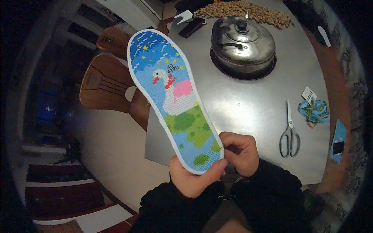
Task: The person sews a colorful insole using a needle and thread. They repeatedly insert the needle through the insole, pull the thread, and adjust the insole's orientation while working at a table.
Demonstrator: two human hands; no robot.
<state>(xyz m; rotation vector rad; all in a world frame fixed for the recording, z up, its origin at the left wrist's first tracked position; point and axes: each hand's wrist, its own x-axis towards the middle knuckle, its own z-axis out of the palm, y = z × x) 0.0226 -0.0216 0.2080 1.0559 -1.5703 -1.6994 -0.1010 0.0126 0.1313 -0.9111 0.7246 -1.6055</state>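
Note:
A cross-stitch insole (179, 99) with a white edging stands tilted before me, its printed face towards me. It shows a white goose, a blue sky and green patches, and bears printed numbers. My left hand (193, 179) grips its lower end, thumb on the front near the lower right edge and the other fingers behind. My right hand (243, 154) is at the lower right edge, index finger and thumb curled against the rim. Their tips are partly hidden, so any needle or thread there cannot be made out. Raised light-blue stitches cover part of the lower end.
On the metal-topped table (233, 116) lie grey-handled scissors (289, 134) and a bundle of coloured thread (314, 110). A lidded steel pot (243, 43) stands farther back, before a heap of peanuts (244, 11). A dark phone-like object (191, 27) lies beside it. Wooden chairs (105, 83) stand left.

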